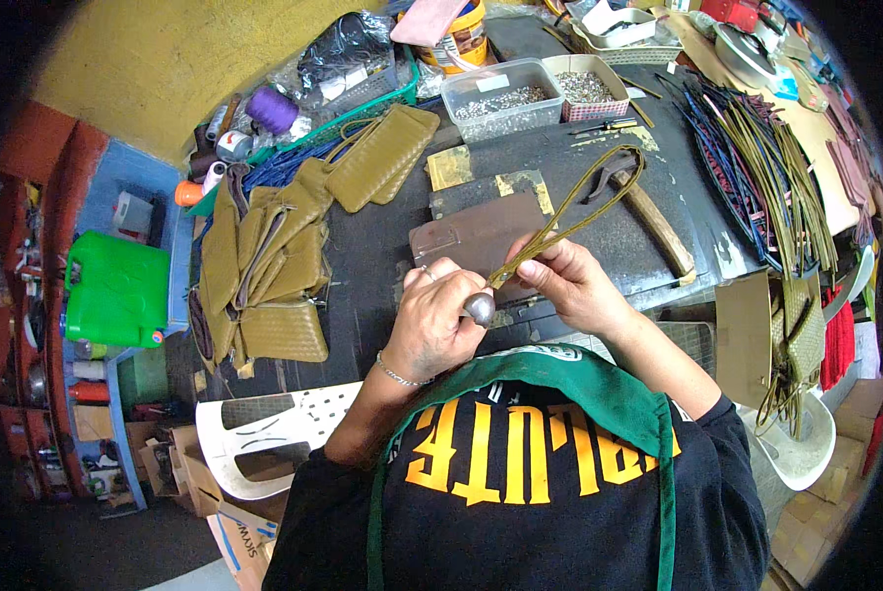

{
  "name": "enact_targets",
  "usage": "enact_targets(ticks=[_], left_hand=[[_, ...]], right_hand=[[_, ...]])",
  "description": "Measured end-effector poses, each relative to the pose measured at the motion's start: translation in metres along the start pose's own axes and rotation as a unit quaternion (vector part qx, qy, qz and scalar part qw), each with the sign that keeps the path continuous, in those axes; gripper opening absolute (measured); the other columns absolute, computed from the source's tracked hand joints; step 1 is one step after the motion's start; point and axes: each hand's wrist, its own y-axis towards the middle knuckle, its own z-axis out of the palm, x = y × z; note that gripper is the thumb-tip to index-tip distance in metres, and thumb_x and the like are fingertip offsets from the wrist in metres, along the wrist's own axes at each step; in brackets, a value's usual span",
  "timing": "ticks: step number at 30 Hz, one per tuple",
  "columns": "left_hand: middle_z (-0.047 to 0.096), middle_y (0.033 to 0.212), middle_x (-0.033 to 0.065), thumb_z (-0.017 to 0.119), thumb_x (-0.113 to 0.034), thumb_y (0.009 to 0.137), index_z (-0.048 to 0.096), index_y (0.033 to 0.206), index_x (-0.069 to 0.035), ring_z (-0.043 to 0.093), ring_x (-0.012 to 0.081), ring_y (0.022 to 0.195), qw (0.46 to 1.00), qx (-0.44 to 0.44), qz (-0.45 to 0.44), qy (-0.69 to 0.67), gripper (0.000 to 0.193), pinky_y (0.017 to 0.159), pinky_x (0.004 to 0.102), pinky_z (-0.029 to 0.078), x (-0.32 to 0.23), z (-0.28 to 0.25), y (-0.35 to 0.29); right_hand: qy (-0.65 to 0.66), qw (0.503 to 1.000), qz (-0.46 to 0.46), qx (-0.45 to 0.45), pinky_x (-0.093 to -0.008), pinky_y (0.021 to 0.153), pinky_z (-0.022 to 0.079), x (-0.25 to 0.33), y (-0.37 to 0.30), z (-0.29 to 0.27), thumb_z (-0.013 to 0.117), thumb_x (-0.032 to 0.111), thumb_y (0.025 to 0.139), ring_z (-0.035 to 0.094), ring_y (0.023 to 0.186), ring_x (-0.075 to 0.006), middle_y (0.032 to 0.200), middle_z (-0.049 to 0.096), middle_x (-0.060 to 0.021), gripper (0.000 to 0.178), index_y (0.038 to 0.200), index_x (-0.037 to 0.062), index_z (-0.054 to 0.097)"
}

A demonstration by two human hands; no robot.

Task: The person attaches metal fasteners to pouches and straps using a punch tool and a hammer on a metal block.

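Between the fingers of the left hand and those of the right hand lies the near end of an olive strap, its two strands drawn close together there and spreading into a long loop that reaches out beyond the right fingertips, over a hammer on the table. The right thumb and forefinger are pinched together on the strands; the left fingers are curled tight around a round-ended metal piece, its dull knob poking out on the near side of the grip, the rest hidden in the palm. Whether the left fingertips also clamp the strap's end, I cannot tell. Just ahead of the left knuckles is a brown pad; off to the left of those fingers lie olive pouches. The strap looks light and bendy, yet springy enough to carry its loop unsupported, and it should bear firm handling without harm. Being narrow, it would probably roll or twist if held far out on the loop, so the surer hold is where the right thumb presses, close to the joined end. The metal piece looks hard, smooth and much heavier, and seems best kept deep in the palm, since fingertips alone might slip off its knob.
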Motion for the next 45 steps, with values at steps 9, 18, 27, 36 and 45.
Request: enact_targets(ticks=[9, 18, 27, 36, 45], left_hand=[[0.053, 0.071, 0.0039, 0.054, 0.002, 0.071, 0.050, 0.077, -0.006, 0.051, 0.0134, 0.064, 0.944, -0.002, -0.121, -0.306, 0.011, 0.061, 0.0252, 0.039, -0.005, 0.035, 0.007], [0.038, 0.083, 0.0060, 0.049, 0.000, 0.074, 0.034, 0.068, -0.006, 0.037, 0.0131, 0.071, 0.968, -0.056, -0.027, -0.245, 0.017, 0.073, 0.0288, 0.032, -0.022, 0.070, 0.031], [0.052, 0.079, -0.0004, 0.057, -0.009, 0.076, 0.049, 0.079, -0.009, 0.050, 0.0093, 0.075, 0.788, -0.314, -0.362, -0.387, 0.008, 0.065, 0.0233, 0.036, 0.110, 0.039, 0.053], [0.053, 0.075, 0.0023, 0.058, -0.019, 0.068, 0.051, 0.076, -0.007, 0.048, 0.0155, 0.069, 0.743, -0.302, -0.550, -0.233, 0.016, 0.060, 0.0325, 0.038, 0.238, 0.027, -0.040], [0.056, 0.093, 0.0137, 0.068, -0.021, 0.065, 0.051, 0.094, 0.006, 0.052, 0.0213, 0.082, 0.688, -0.341, -0.628, -0.124, 0.044, 0.073, 0.0351, 0.040, 0.234, 0.035, 0.000]], right_hand=[[0.023, 0.999, 0.023, 0.023, -0.0281, 0.080, 0.043, 0.005, -0.016, -0.024, 0.055, 0.002, 0.079, 0.052, 0.090, -0.0124, 0.098, 0.055, -0.0058, 0.043, 0.119, 0.0031, 0.040], [-0.077, 0.991, -0.059, 0.096, -0.0288, 0.074, 0.043, -0.033, -0.051, -0.041, 0.064, 0.015, 0.073, 0.054, 0.084, -0.0144, 0.090, 0.059, -0.0080, 0.028, 0.097, 0.0024, 0.055], [-0.245, 0.715, -0.221, -0.617, -0.0290, 0.075, 0.041, 0.108, -0.234, -0.138, 0.056, 0.014, 0.076, 0.051, 0.085, -0.0146, 0.092, 0.055, -0.0051, 0.025, 0.099, 0.0042, 0.052], [-0.191, 0.412, -0.020, -0.891, -0.0442, 0.076, 0.046, 0.148, -0.475, -0.313, 0.063, 0.042, 0.070, 0.052, 0.091, -0.0312, 0.110, 0.050, -0.0164, 0.065, 0.114, -0.0019, 0.043], [-0.165, 0.651, 0.071, -0.738, -0.0291, 0.075, 0.041, 0.037, -0.395, -0.240, 0.054, 0.037, 0.078, 0.051, 0.088, -0.0215, 0.107, 0.052, -0.0094, 0.049, 0.112, 0.0021, 0.048]])
